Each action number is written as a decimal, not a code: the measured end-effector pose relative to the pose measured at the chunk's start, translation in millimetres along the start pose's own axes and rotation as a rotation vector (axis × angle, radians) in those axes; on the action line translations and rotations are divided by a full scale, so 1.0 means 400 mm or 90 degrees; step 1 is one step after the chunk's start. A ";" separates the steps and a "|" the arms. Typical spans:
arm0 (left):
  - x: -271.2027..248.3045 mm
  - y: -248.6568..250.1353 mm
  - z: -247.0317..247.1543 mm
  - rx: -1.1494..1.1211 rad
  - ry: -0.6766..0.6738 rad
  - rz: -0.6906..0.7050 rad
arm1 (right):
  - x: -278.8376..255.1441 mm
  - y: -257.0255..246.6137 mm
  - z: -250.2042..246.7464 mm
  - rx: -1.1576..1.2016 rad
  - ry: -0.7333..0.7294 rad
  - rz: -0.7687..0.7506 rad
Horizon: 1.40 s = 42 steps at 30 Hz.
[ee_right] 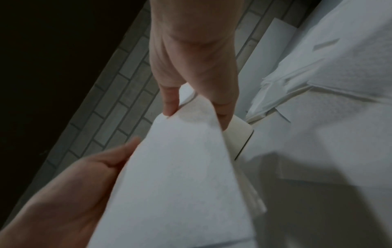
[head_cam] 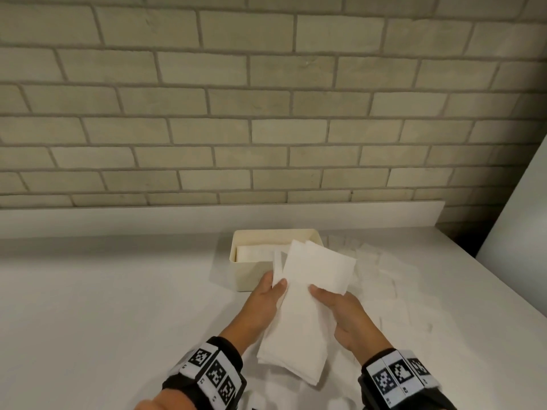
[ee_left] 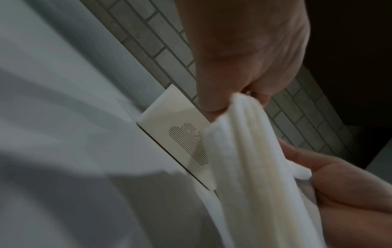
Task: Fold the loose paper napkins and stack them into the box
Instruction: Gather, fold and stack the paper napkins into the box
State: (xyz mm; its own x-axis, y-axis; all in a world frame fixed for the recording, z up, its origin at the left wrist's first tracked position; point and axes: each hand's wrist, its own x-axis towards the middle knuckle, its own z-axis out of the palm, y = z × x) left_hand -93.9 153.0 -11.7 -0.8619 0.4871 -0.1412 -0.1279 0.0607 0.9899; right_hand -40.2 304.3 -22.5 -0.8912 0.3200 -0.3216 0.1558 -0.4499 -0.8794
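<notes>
Cream box with folded napkins inside; held napkin stack gripped by left hand and right hand.

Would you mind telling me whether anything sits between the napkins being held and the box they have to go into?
Nothing visible blocks the way. Both the left hand and the right hand hold the folded napkins just in front of the open box, which has no lid on it and already holds a few napkins with room above them.
</notes>
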 end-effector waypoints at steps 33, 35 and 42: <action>0.079 0.020 -0.129 -0.117 0.228 0.059 | 0.069 -0.151 0.029 -0.168 0.045 -0.188; 0.120 0.067 -0.140 -0.097 0.249 0.091 | 0.101 -0.190 0.062 -0.166 0.047 -0.219; 0.243 0.119 -0.182 -0.032 0.253 0.113 | 0.223 -0.262 0.103 -0.214 0.025 -0.233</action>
State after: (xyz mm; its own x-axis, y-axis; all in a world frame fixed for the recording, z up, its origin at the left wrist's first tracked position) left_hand -219.5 140.0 20.9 -0.9933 0.1120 0.0288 0.0243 -0.0410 0.9989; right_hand -153.6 345.7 55.2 -0.8975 0.4404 0.0225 -0.0299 -0.0098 -0.9995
